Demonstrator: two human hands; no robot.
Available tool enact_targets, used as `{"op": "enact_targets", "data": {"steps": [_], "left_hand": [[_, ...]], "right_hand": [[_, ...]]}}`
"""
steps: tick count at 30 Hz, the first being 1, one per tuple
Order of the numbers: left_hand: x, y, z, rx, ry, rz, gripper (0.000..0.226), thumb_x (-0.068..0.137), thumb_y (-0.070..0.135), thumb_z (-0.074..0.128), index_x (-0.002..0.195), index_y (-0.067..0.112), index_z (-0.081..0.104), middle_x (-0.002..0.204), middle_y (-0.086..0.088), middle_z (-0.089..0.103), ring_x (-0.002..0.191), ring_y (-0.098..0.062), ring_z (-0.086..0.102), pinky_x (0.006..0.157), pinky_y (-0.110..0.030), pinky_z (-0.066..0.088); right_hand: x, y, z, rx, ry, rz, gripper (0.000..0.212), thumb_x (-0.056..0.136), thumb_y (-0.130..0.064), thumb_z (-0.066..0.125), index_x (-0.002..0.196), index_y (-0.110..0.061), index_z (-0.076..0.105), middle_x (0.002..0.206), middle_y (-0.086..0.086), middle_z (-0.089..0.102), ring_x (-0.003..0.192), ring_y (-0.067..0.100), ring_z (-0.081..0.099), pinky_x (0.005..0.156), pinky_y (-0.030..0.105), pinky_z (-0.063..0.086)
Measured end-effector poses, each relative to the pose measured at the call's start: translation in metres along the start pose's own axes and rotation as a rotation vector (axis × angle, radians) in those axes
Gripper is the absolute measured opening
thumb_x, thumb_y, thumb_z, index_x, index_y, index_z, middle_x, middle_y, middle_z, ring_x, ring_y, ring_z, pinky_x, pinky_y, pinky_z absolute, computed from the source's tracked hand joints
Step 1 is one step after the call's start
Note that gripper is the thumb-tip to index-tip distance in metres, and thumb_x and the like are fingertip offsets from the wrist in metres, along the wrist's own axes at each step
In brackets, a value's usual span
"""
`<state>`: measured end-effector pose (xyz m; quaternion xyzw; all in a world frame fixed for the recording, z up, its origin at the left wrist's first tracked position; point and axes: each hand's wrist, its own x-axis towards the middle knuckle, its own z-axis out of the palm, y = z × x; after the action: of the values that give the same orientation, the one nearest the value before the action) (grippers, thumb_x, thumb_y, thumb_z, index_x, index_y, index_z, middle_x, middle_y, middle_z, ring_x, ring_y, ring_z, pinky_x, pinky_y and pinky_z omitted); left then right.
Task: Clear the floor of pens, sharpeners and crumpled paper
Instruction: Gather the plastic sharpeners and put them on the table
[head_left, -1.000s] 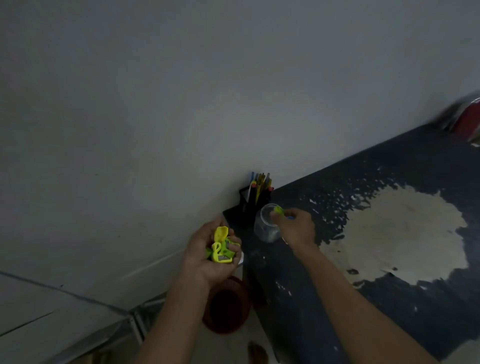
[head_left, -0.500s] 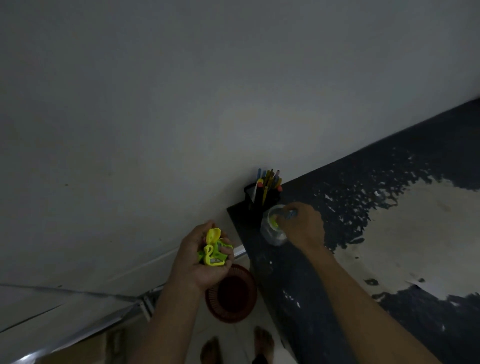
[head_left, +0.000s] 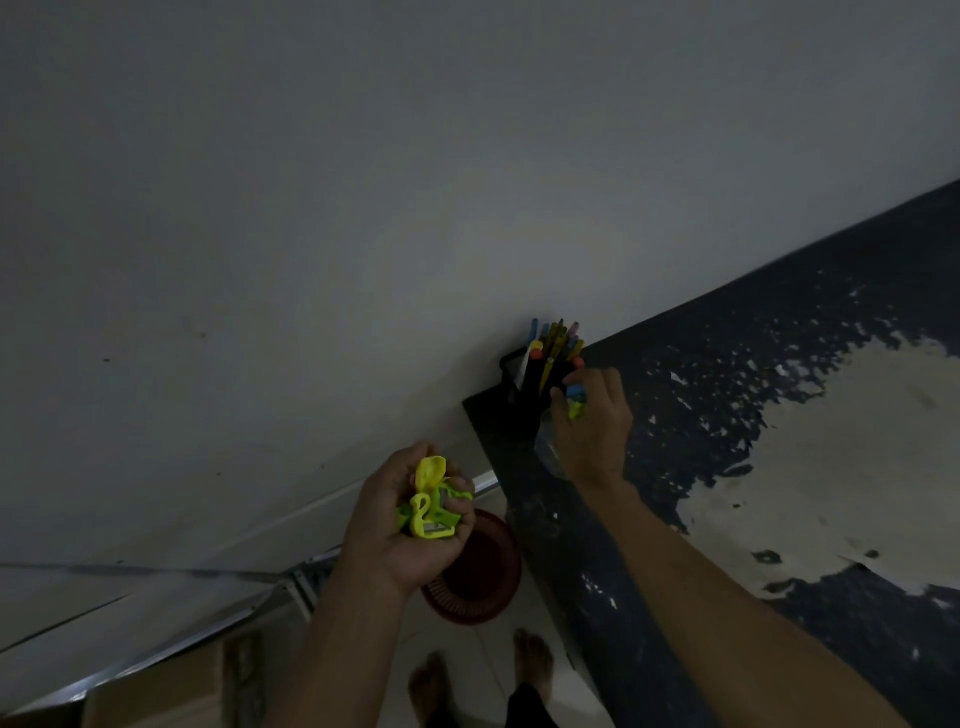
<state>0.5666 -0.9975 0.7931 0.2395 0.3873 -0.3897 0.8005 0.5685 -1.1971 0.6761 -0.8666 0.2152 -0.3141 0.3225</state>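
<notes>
Head view, pretty dim lighting. The left hand (head_left: 410, 519) is cupped palm-up out past the left edge of the surface (head_left: 727, 467), curled around a little pile of yellow and green sharpeners (head_left: 428, 506). One of them is swan-shaped with the metal blade showing at the bottom. They sit right in the palm with the fingers closed loosely over them.

The right hand (head_left: 592, 421) is over the far left corner of the surface, fingers pinched on a small yellow-green and blue sharpener (head_left: 575, 401) held at the fingertips. It's right over what looks like a clear jar (head_left: 551, 457); most of the jar is hidden under the hand, so I can't tell whether the piece is touching the rim.

Just beyond the hand, tight in that same corner against the wall (head_left: 363, 208), stands a black pen holder (head_left: 524, 384) stuffed with upright pens (head_left: 553, 340) in blue, yellow and red.

The surface itself is dark with a big patch where the coating has peeled to pale tan toward the right side.

Down on the floor (head_left: 467, 644), beside the surface's left edge and under the left hand, there's a round reddish-brown basket (head_left: 478, 577). Bare feet (head_left: 532, 660) show at the bottom of the frame.
</notes>
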Motion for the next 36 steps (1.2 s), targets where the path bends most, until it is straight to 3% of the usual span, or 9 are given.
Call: {"op": "enact_targets", "data": {"steps": [4, 11, 17, 24, 27, 30, 33, 36], "left_hand": [[0.003, -0.001, -0.001, -0.01, -0.001, 0.003, 0.021, 0.073, 0.018, 0.063, 0.056, 0.006, 0.062, 0.071, -0.005, 0.051, 0.063, -0.014, 0.047, 0.043, -0.016, 0.043], [0.007, -0.004, 0.002, -0.016, 0.009, 0.009, 0.022, 0.075, 0.018, 0.062, 0.056, 0.006, 0.062, 0.07, -0.005, 0.052, 0.062, -0.015, 0.048, 0.042, -0.017, 0.043], [0.012, -0.006, 0.008, -0.002, 0.006, 0.016, 0.023, 0.073, 0.018, 0.064, 0.054, 0.005, 0.065, 0.067, -0.005, 0.055, 0.061, -0.015, 0.048, 0.043, -0.017, 0.043], [0.022, -0.016, 0.02, 0.01, -0.045, 0.056, 0.027, 0.078, 0.02, 0.062, 0.055, 0.006, 0.066, 0.07, -0.004, 0.056, 0.06, -0.014, 0.051, 0.045, -0.016, 0.042], [0.031, -0.023, 0.028, -0.007, -0.062, 0.113, 0.026, 0.08, 0.02, 0.062, 0.057, 0.008, 0.066, 0.07, -0.005, 0.055, 0.062, -0.014, 0.051, 0.046, -0.016, 0.042], [0.046, -0.027, 0.032, -0.038, -0.079, 0.167, 0.015, 0.083, 0.019, 0.061, 0.071, 0.011, 0.058, 0.068, -0.004, 0.054, 0.057, -0.015, 0.052, 0.045, -0.018, 0.042], [0.062, -0.032, 0.036, -0.04, -0.077, 0.213, 0.012, 0.085, 0.019, 0.06, 0.076, 0.012, 0.057, 0.068, -0.003, 0.055, 0.059, -0.015, 0.051, 0.045, -0.019, 0.042], [0.076, -0.037, 0.044, -0.026, -0.077, 0.253, 0.016, 0.088, 0.019, 0.057, 0.074, 0.011, 0.055, 0.068, -0.003, 0.053, 0.061, -0.014, 0.048, 0.046, -0.022, 0.04]], "right_hand": [[-0.011, 0.005, 0.005, -0.067, -0.047, -0.063, 0.015, 0.077, -0.002, 0.075, 0.081, -0.007, 0.062, 0.091, 0.011, 0.057, 0.073, 0.02, 0.052, 0.065, 0.025, 0.036], [-0.008, 0.01, 0.006, -0.089, -0.007, -0.032, 0.023, 0.08, -0.023, 0.071, 0.068, -0.011, 0.055, 0.072, 0.005, 0.054, 0.07, 0.02, 0.049, 0.075, 0.028, 0.029], [-0.008, 0.008, 0.008, -0.129, -0.024, -0.023, 0.028, 0.071, -0.03, 0.08, 0.069, -0.011, 0.059, 0.076, 0.005, 0.053, 0.076, 0.021, 0.048, 0.07, 0.031, 0.033], [-0.009, 0.006, 0.006, -0.069, -0.038, -0.018, 0.025, 0.072, -0.032, 0.075, 0.071, -0.011, 0.06, 0.08, 0.005, 0.053, 0.08, 0.021, 0.048, 0.07, 0.038, 0.039], [-0.007, 0.004, -0.003, 0.021, -0.022, -0.003, 0.029, 0.073, -0.037, 0.072, 0.081, -0.011, 0.063, 0.089, 0.007, 0.056, 0.088, 0.021, 0.05, 0.074, 0.034, 0.039], [-0.009, 0.009, -0.017, 0.052, -0.047, 0.012, 0.051, 0.069, -0.051, 0.074, 0.098, -0.01, 0.065, 0.102, 0.006, 0.057, 0.101, 0.019, 0.049, 0.082, 0.028, 0.037], [-0.02, 0.021, -0.024, 0.05, -0.169, 0.058, 0.074, 0.061, -0.062, 0.074, 0.114, -0.012, 0.061, 0.112, 0.001, 0.057, 0.108, 0.017, 0.047, 0.087, 0.027, 0.039], [-0.028, 0.032, -0.023, 0.074, -0.287, 0.138, 0.087, 0.054, -0.055, 0.085, 0.126, -0.016, 0.055, 0.122, -0.003, 0.053, 0.114, 0.007, 0.043, 0.091, 0.018, 0.04]]}}
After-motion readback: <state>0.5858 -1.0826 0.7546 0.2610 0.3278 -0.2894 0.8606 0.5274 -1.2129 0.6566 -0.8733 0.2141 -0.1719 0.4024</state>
